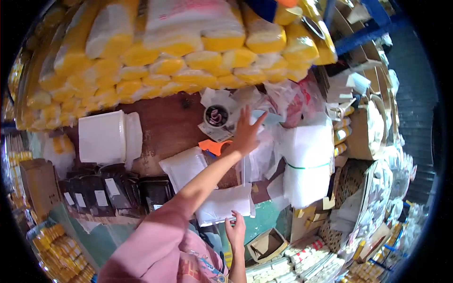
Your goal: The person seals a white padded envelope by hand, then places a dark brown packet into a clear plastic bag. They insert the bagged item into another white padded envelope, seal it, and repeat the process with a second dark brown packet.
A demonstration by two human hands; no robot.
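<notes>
One outspread left hand [246, 134] has a round container [207, 119] at 10 o'clock. The right hand [235, 230], fingers parted, is nearer the white packet [224, 205] at its 11 o'clock, long axis roughly 9-to-3.

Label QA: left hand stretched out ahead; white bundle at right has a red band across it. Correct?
Wrong colour: the head view shows a green band across the white bundle at right. Left hand is stretched out ahead.
</notes>
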